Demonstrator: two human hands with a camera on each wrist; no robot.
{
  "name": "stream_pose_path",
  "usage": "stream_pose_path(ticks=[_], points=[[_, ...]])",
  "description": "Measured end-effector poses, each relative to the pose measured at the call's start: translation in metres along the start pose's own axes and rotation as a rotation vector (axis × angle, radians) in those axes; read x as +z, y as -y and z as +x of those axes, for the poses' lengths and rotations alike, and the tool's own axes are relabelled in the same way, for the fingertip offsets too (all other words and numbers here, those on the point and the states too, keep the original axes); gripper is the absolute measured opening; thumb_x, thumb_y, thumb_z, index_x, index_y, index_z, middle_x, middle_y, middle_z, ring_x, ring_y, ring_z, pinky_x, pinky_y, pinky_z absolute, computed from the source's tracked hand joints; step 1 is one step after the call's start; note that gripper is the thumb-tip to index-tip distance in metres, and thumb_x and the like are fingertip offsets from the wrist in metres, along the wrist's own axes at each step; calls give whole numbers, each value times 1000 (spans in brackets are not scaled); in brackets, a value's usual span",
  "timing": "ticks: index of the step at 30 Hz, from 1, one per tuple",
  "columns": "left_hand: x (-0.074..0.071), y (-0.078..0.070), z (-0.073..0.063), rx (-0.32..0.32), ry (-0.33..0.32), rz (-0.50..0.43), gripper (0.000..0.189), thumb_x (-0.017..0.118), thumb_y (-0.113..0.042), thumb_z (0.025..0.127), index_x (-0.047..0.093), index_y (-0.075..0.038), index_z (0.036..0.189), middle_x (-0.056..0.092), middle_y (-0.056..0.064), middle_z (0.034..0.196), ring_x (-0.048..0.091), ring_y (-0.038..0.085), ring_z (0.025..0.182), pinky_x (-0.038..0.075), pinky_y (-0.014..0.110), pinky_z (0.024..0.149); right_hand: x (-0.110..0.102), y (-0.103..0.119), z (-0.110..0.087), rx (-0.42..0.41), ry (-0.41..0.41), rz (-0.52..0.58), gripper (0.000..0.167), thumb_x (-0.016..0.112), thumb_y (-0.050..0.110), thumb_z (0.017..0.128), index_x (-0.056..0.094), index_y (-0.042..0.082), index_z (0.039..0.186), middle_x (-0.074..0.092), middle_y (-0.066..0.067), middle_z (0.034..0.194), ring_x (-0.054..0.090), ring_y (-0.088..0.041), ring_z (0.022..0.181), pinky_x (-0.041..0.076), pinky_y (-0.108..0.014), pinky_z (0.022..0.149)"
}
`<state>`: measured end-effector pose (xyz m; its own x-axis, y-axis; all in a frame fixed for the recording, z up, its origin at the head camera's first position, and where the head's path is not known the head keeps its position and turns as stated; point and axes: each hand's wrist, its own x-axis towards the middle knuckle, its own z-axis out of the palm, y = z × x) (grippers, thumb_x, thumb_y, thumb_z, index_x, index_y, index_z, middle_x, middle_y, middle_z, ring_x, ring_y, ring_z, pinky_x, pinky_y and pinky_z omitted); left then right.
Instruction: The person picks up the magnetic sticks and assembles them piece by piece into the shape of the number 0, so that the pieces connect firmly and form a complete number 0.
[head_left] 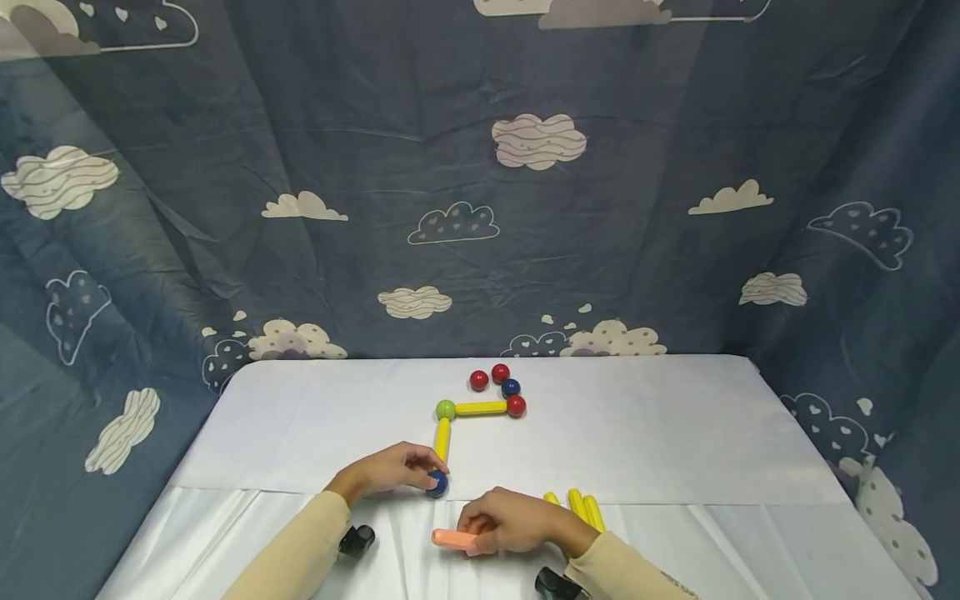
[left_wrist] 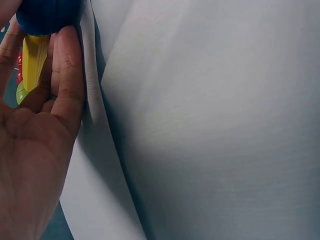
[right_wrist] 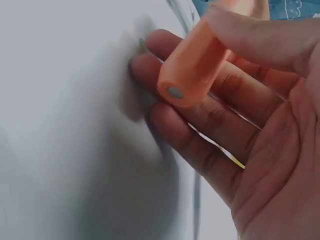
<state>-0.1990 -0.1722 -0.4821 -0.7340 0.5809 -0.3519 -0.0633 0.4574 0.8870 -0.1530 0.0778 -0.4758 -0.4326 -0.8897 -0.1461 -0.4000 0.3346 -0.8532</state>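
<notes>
My left hand [head_left: 390, 468] grips a blue ball [head_left: 437, 484] between thumb and fingers at the near end of a yellow rod [head_left: 442, 440]. That rod leads away to a green ball [head_left: 446, 409], where a second yellow rod [head_left: 482, 408] runs right to a red ball [head_left: 516, 406], forming a bent chain. In the left wrist view the blue ball [left_wrist: 50, 15] sits at the fingertips, with the yellow rod [left_wrist: 35, 60] behind it. Nearer the body, my right hand [head_left: 517, 521] pinches an orange rod [head_left: 452, 539]; the right wrist view shows a round metallic spot on the rod's end [right_wrist: 175, 92].
Beyond the chain lie two red balls [head_left: 479, 381] and another blue ball [head_left: 511, 388], close to the chain's red ball. Several yellow rods [head_left: 577, 503] lie beside the right wrist, partly hidden by it. White cloth [head_left: 675, 433] covers the table; a cloud-patterned dark curtain [head_left: 450, 183] hangs behind.
</notes>
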Motion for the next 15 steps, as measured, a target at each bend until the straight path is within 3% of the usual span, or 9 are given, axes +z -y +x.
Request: stream_pose_path(ticks=[4,8,11,15], points=[[0,1,1,-1,4,-17,26,68,-11,89,67,-4,113,60,-1,94,50,14,85,41,29,79,2,-5,2,15,24,356,21,57,-1,93,61,-2,113,70,-22,95,61,-4,73,47,-17,67],[0,2,0,-27,9,-30,25,67,-10,89,67,-4,113,61,-1,94,50,14,84,41,29,78,7,-9,4,45,44,584,21,54,-2,94,56,-3,115,65,-35,100,67,-13,82,52,-23,74],[-1,1,0,-25,7,-27,25,67,-10,89,67,-4,113,60,-1,94,49,14,85,41,29,78,10,-10,7,87,2,640,16,57,1,93,57,-2,109,65,-35,99,68,-13,81,52,-24,72],[-2,1,0,-2,17,-17,26,67,-11,89,67,-4,114,61,-2,94,49,13,85,40,29,79,14,-8,12,134,-86,583,12,61,2,91,62,-3,102,70,-25,91,64,-7,73,48,-20,66]])
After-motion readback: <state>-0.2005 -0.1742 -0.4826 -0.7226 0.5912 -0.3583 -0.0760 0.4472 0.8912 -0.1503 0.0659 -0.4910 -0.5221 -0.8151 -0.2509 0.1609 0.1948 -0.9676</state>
